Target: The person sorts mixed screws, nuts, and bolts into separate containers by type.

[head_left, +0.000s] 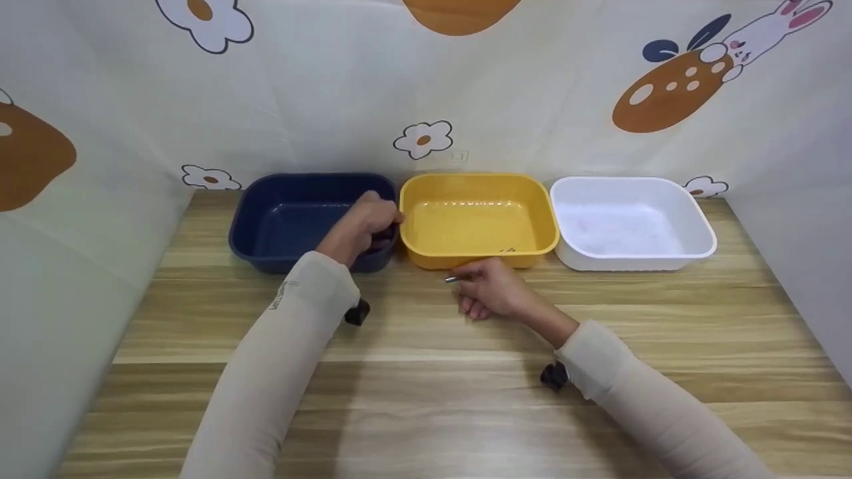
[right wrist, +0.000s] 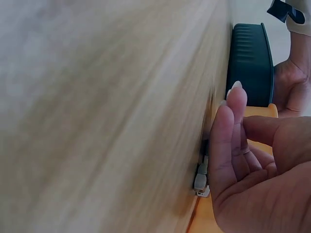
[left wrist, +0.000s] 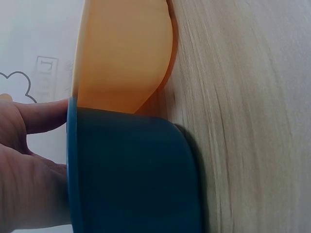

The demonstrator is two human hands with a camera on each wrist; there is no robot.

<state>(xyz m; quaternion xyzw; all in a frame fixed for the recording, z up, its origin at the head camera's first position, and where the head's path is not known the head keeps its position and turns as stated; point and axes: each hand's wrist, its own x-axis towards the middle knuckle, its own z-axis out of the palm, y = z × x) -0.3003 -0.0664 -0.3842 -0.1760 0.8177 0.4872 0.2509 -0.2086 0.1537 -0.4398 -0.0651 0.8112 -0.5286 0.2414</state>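
Metal object (head_left: 452, 279) points left, long axis sideways.

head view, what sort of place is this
Probably a screened-off tabletop workspace: printed sheeting borders a wood-grain table, where a blue bin, a yellow bin and a white bin sit in a row.

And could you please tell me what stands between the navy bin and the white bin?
The yellow bin stands between the navy bin and the white bin; the head view shows all three in a row.
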